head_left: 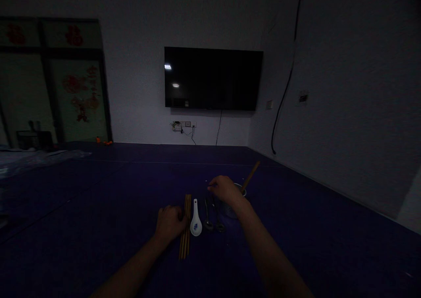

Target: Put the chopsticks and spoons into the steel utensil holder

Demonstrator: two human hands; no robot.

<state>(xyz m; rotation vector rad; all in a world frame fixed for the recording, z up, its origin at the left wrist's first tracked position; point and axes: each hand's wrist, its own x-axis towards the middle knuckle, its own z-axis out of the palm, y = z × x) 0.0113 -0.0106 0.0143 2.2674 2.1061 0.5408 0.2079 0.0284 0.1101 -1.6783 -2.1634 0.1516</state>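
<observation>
Several wooden chopsticks (184, 245) lie side by side on the dark blue surface, and my left hand (170, 222) presses against them from the left with curled fingers. Just right of them is a white ceramic spoon (196, 225) with a blue mark in its bowl. Two metal utensils follow: a spoon (208, 224) and a darker one (220, 227) whose kind is unclear. My right hand (225, 189) hovers at their handle ends, its fingertips drawn together; what they hold, if anything, is too dark to see. Behind the wrist, a pale-rimmed container (242, 190) holds a wooden stick (251, 175).
The wide blue surface (98, 219) reaches to the walls. Crumpled clear plastic (42, 157) lies at the far left. A television (213, 78) hangs on the back wall, above sockets and cables (184, 126). On the right wall dangles a black cable (283, 100). The light is dim.
</observation>
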